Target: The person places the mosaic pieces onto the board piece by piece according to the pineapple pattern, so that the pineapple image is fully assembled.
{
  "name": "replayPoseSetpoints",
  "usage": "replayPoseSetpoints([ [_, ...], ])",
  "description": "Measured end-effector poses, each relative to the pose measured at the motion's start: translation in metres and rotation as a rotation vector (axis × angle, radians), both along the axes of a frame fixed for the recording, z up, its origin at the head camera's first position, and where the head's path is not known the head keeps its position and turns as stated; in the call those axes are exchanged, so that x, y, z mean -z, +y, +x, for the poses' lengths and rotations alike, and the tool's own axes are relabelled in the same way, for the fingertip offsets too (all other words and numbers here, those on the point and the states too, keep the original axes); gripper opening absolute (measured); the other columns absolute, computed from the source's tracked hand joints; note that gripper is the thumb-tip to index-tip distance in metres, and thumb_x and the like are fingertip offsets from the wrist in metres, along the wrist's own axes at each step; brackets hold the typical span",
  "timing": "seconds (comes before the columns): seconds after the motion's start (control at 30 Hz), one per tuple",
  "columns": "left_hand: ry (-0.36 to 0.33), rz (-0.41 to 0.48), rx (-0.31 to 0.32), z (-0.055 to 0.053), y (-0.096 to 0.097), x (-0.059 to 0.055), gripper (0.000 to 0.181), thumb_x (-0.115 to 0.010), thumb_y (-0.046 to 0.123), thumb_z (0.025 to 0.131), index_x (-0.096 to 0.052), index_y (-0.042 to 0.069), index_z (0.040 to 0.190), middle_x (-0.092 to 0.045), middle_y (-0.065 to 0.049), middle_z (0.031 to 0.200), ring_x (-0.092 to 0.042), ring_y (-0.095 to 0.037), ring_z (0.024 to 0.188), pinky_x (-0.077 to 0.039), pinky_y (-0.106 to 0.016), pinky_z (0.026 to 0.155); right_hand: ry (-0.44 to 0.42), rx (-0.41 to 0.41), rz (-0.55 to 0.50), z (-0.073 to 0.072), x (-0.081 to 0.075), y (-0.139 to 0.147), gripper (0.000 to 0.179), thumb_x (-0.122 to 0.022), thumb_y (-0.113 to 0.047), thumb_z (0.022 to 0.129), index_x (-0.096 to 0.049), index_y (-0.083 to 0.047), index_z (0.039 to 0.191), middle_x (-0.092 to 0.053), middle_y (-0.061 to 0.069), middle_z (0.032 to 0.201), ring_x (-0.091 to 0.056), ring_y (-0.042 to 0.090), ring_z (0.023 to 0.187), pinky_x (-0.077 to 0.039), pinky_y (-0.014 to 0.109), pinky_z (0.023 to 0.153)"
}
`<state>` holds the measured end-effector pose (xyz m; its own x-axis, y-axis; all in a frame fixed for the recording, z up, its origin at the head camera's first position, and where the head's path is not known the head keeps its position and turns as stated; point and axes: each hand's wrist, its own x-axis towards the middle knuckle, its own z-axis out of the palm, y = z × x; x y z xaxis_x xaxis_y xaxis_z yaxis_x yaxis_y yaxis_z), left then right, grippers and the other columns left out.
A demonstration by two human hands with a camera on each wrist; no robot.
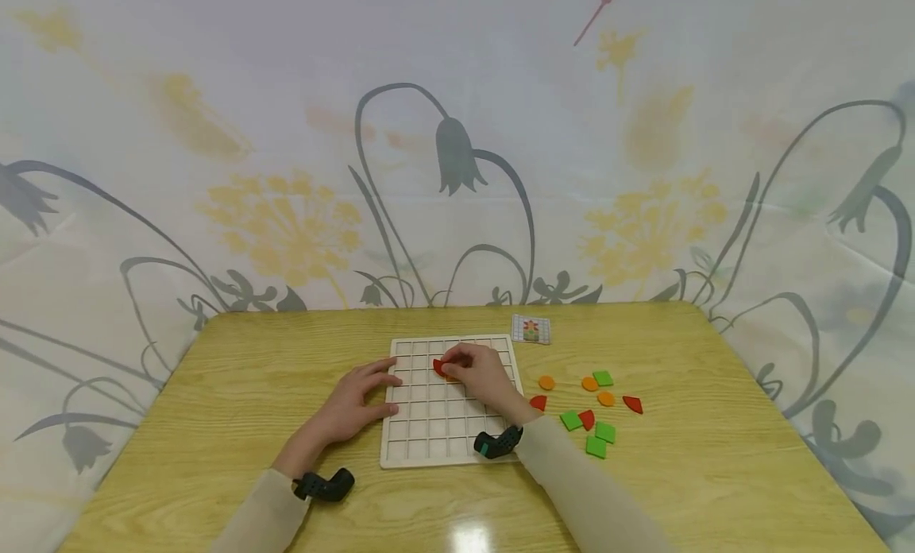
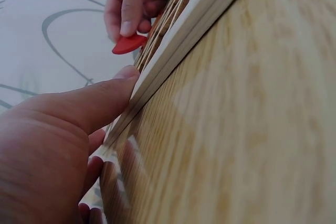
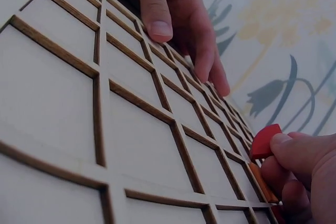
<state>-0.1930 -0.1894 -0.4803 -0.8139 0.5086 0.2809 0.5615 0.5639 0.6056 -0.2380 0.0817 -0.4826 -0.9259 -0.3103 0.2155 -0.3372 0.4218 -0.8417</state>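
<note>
A pale wooden grid board (image 1: 427, 450) with square cells lies on the table. Over its upper middle, my right hand (image 1: 477, 372) pinches a red quarter-circle piece (image 3: 265, 141) between thumb and fingers. Just beneath that piece, an orange piece (image 3: 261, 182) shows in the grid, partly hidden by the fingers. My left hand (image 1: 353, 404) rests at the board's left edge, its fingers extended and the fingertips on the rim. In the left wrist view, the left thumb (image 2: 113, 95) touches the board's side, and the red piece appears tilted above the grid.
Right of the board lie loose orange discs (image 1: 546, 383), green squares (image 1: 596, 446) and red quarter-circles (image 1: 632, 404). A small pattern card (image 1: 531, 330) sits behind the board's upper right corner. A flower-printed curtain (image 1: 457, 219) hangs along the table's back edge.
</note>
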Motion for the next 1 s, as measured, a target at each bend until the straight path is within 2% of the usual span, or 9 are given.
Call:
replayPoseSetpoints([
  [0.27,-0.045,-0.017,-0.008,-0.0006,-0.0007,-0.0023,0.035,-0.073,0.024,0.092,-0.067,0.011,0.124,-0.042,-0.014,0.154,-0.035,-0.043,0.139,-0.024,-0.066,0.109,0.005,0.009,0.048,0.0004,0.0034,-0.0018,0.004,-0.073,-0.015,0.093,-0.075,-0.017,0.096,-0.068,-0.008,0.084,-0.06,0.009,0.073,-0.051,0.029,0.068],
  [0.53,-0.039,-0.015,-0.008,-0.0007,-0.0004,0.0,0.035,-0.073,0.025,0.092,-0.068,0.012,0.124,-0.042,-0.012,0.153,-0.036,-0.043,0.138,-0.025,-0.066,0.109,0.034,-0.002,0.061,0.0043,0.0015,-0.0016,0.005,-0.073,-0.013,0.092,-0.074,-0.015,0.096,-0.065,-0.007,0.083,-0.057,0.01,0.07,-0.048,0.028,0.064],
  [1.0,-0.022,-0.007,-0.003,-0.0006,-0.0002,0.0013,0.035,-0.075,0.021,0.09,-0.068,0.01,0.123,-0.043,-0.014,0.153,-0.037,-0.044,0.137,-0.026,-0.067,0.108,0.07,0.025,0.101,0.0049,0.0021,-0.0032,0.005,-0.077,-0.012,0.089,-0.073,-0.014,0.093,-0.062,-0.006,0.083,-0.054,0.009,0.069,-0.047,0.026,0.062],
])
